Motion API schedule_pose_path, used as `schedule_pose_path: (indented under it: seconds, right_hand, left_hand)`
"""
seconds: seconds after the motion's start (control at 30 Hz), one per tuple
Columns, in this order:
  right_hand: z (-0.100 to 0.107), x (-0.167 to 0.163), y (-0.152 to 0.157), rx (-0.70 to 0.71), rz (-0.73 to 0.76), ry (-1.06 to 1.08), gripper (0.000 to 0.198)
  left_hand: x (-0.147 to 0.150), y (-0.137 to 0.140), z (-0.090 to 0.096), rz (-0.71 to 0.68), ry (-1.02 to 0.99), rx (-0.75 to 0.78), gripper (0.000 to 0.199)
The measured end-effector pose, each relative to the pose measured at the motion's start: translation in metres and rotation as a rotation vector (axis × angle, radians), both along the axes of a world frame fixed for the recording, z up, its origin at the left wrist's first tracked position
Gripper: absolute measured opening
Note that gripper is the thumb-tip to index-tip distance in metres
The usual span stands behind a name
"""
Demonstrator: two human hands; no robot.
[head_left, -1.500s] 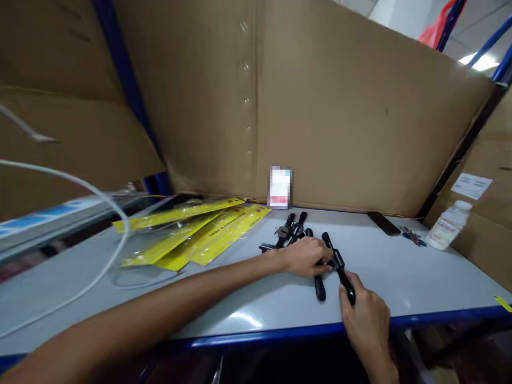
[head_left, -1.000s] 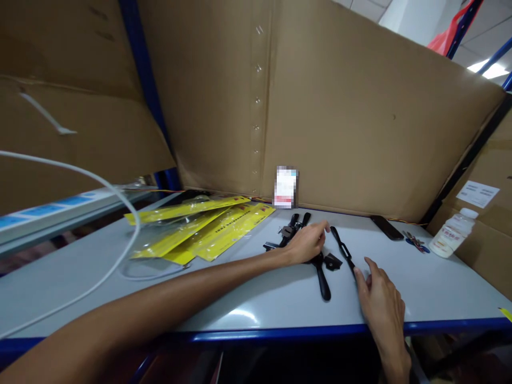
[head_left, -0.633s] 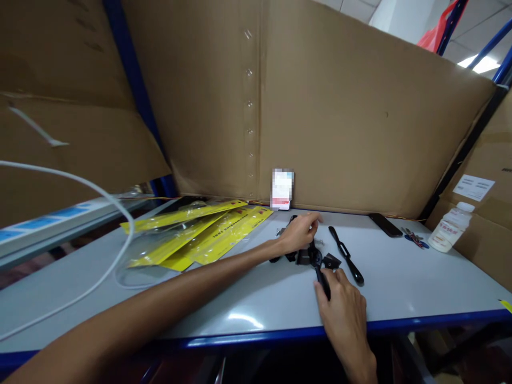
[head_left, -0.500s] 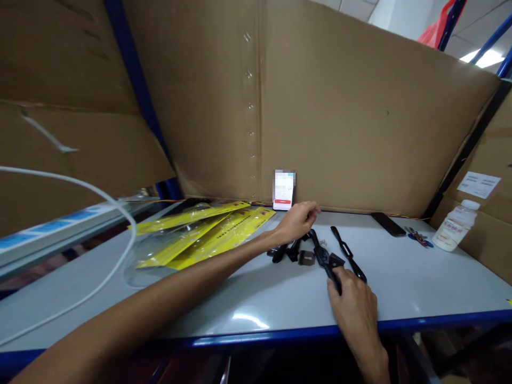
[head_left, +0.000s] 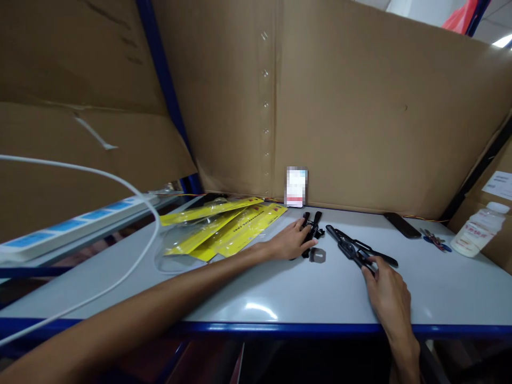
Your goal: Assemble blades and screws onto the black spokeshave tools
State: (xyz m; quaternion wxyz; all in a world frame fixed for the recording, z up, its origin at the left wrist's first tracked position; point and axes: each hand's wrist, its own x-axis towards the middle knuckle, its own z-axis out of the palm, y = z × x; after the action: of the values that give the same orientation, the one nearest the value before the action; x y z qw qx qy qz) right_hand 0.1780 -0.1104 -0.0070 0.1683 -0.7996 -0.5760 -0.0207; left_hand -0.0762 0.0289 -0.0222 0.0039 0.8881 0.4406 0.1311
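My right hand (head_left: 387, 288) is closed around the near handle of a black spokeshave (head_left: 347, 246), which lies on the table pointing away to the left. Right behind it, partly overlapped, is a second slim black handled piece (head_left: 384, 258) with a slot. My left hand (head_left: 294, 241) rests with fingers apart over several black tool parts (head_left: 316, 220), touching them and partly hiding them. A small dark flat blade with a slot (head_left: 318, 255) lies just in front of those parts, near my left thumb.
Yellow blister packs (head_left: 240, 229) lie left. A lit phone (head_left: 296, 188) leans on the cardboard wall (head_left: 352, 106). At right are a dark phone (head_left: 402, 225), keys (head_left: 437, 241) and a white bottle (head_left: 480, 230). A power strip (head_left: 80, 221) and white cable (head_left: 150, 240) are left.
My left hand has come down from above the parts, its curled fingers now spread over them. My right hand has shifted the spokeshave rightward against the slotted piece. The view has turned slightly left.
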Motion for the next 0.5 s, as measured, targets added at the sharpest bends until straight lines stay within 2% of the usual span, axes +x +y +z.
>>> schedule_pose_path:
  seconds: [0.13, 0.27, 0.37, 0.5]
  right_hand:
    - [-0.004, -0.003, -0.005, 0.158, 0.049, 0.066, 0.035]
    - [-0.005, -0.024, -0.011, 0.281, 0.28, 0.043, 0.036]
    - [-0.004, -0.045, -0.009, 0.243, 0.458, -0.008, 0.042]
    - [-0.006, -0.058, 0.003, 0.106, 0.62, -0.05, 0.046]
  left_hand:
    - [0.009, -0.005, -0.012, -0.047, -0.083, -0.011, 0.06]
    - [0.021, -0.021, -0.012, -0.07, -0.068, -0.035, 0.063]
    - [0.026, -0.027, -0.012, -0.091, -0.053, -0.047, 0.061]
    - [0.026, -0.025, -0.01, -0.052, -0.054, -0.043, 0.057]
